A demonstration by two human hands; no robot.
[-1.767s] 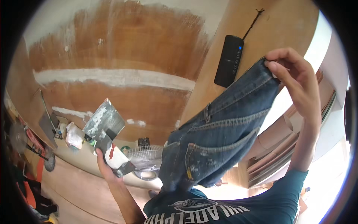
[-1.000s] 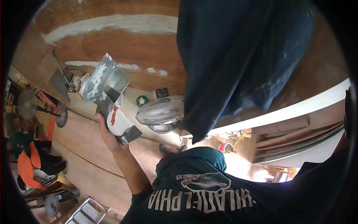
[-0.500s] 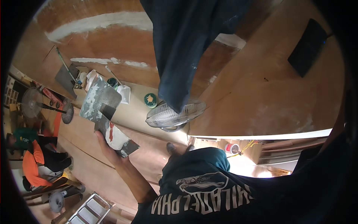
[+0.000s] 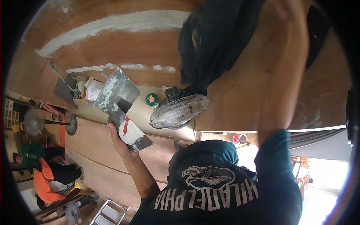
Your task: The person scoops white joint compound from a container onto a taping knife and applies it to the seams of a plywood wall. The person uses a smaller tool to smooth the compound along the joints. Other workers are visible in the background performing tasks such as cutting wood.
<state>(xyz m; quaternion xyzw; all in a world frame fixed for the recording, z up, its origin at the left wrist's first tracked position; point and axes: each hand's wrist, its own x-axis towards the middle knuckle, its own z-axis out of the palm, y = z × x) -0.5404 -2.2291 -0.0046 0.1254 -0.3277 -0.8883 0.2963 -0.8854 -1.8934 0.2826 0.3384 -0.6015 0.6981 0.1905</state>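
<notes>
Well, the left hand grips scrapers left of the fan. Hold the dark cloth clear of it; right hand too blurred to tell.

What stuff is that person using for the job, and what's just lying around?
Probably for the job:
- smeared metal plates, held in the left hand
- dark garment, hanging beside the right forearm; the grip is unclear

Seemingly just around, with no hand on them:
- wire-caged fan
- standing fan
- ladder
</notes>
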